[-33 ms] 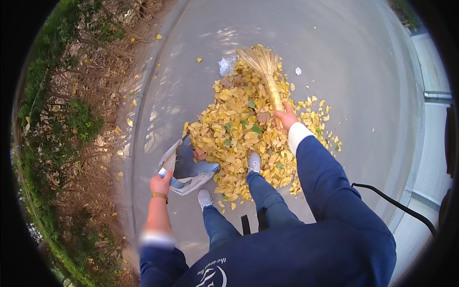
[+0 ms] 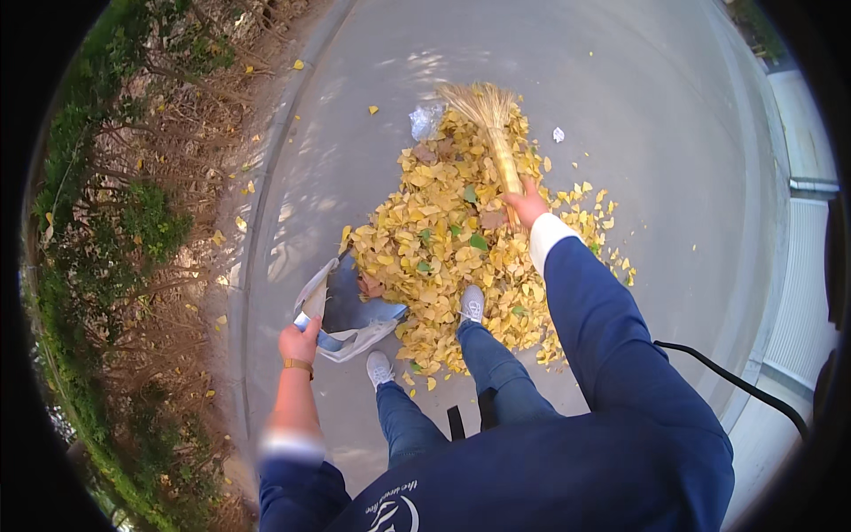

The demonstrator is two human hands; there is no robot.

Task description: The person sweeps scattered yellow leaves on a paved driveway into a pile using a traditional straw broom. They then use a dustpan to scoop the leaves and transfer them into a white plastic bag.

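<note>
A grey paved path curves past a strip of dry brush and green shrubs (image 2: 133, 222) on the person's left, and on it lies a broad pile of yellow leaves (image 2: 461, 257), just in front of the person's white shoes (image 2: 472, 303). The right hand (image 2: 526, 206) is wrapped firmly around the handle of a straw broom (image 2: 489, 120), whose bristles rest on the far edge of the pile. The left hand (image 2: 300, 341) is closed on the rim of a pale bag (image 2: 350, 310), holding its mouth open toward the near side of the leaves. To do this well, I judge the bag's lip should stay flat against the pavement and the broom should draw short, low strokes toward it, so leaves slide in rather than scatter. A crumpled scrap of litter (image 2: 425, 118) lies beside the bristles.
</note>
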